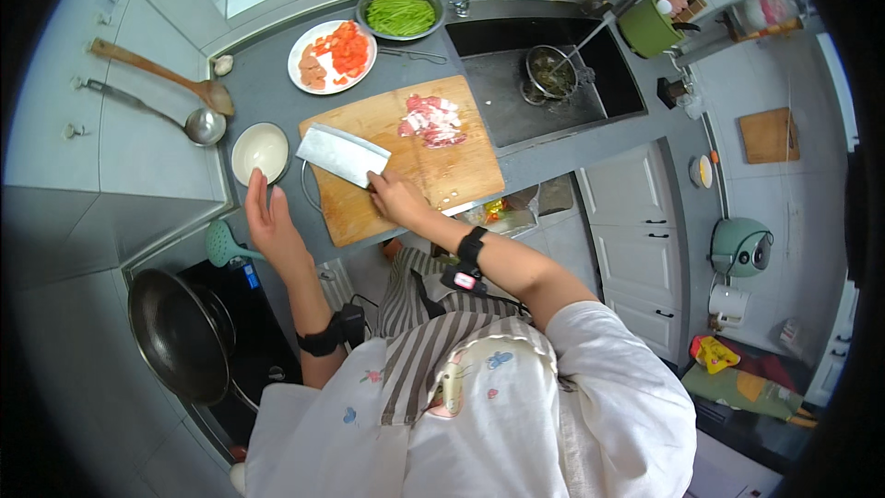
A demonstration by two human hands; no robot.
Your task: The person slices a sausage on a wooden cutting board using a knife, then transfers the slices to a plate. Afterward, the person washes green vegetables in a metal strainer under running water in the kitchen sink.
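Note:
In my right hand (397, 197) is a cleaver (342, 152), its broad blade lying over the left part of a wooden cutting board (373, 111). Sliced raw meat (433, 121), red with white fat, is heaped toward the board's far right. My left hand (269, 221) is raised with fingers extended, holding nothing. Its fingertips overlap the near rim of a white bowl (259, 152); I cannot tell whether they touch. Inside the bowl I see no food. Beyond the board, a white plate (299, 47) carries chopped red pieces (346, 48) and pinkish-brown pieces (312, 72).
A metal bowl of green stalks (401, 14) stands beside the sink (484, 93), where a strainer (551, 71) rests. A wok (180, 335) sits on the stove at left, near a green slotted turner (222, 244). A ladle (205, 126) and wooden spatula (214, 95) hang on the wall.

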